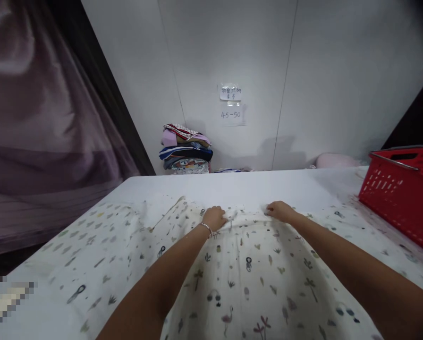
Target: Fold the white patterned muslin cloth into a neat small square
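Note:
A thin white cloth (261,264) printed with palms, leaves, sunglasses and flamingos spreads over the white table and rises toward me in the foreground. My left hand (214,218), with a bracelet at the wrist, is closed on the cloth near its far edge. To its right, my right hand (280,210) pinches the same edge with curled fingers. Between the two hands the cloth runs in a slightly raised fold. More of the printed fabric lies loosely to the left, with a brownish edging strip showing.
A red plastic basket (399,189) with a metal handle stands at the table's right. Behind the white table (232,182) is a stack of folded clothes (186,148). Paper labels (231,104) hang on the wall. A purple curtain (38,132) hangs at left.

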Motion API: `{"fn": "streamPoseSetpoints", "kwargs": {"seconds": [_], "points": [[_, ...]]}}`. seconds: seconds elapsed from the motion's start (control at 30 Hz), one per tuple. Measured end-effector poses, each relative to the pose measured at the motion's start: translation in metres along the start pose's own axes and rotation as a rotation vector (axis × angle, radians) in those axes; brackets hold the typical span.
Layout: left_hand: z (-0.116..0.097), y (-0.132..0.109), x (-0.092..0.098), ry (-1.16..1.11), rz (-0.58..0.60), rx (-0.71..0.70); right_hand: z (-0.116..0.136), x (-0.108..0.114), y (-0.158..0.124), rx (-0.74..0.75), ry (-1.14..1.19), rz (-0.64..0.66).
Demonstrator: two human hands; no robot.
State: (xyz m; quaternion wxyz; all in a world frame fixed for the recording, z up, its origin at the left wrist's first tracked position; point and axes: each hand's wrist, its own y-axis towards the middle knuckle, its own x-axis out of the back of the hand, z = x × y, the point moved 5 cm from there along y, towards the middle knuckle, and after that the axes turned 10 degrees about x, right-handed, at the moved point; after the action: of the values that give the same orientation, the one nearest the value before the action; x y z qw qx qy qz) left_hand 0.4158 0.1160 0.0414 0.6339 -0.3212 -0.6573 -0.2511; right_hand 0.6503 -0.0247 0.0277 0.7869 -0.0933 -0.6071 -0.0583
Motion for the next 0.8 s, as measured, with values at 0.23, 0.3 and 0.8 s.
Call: {"fn": "streamPoseSetpoints", "kwargs": {"seconds": [0.23,0.3,0.8], "points": [[0.003,0.003,0.008,-0.016,-0.058,0.035,0.001,-0.008,-0.003,0.02,-0.07,0.051],[0.003,0.001,0.008,-0.019,-0.057,0.041,0.003,-0.008,-0.002,0.038,-0.072,0.039],[-0.003,-0.015,0.001,0.151,-0.113,-0.102,0.012,-0.005,-0.008,0.128,-0.132,-0.022]]}}
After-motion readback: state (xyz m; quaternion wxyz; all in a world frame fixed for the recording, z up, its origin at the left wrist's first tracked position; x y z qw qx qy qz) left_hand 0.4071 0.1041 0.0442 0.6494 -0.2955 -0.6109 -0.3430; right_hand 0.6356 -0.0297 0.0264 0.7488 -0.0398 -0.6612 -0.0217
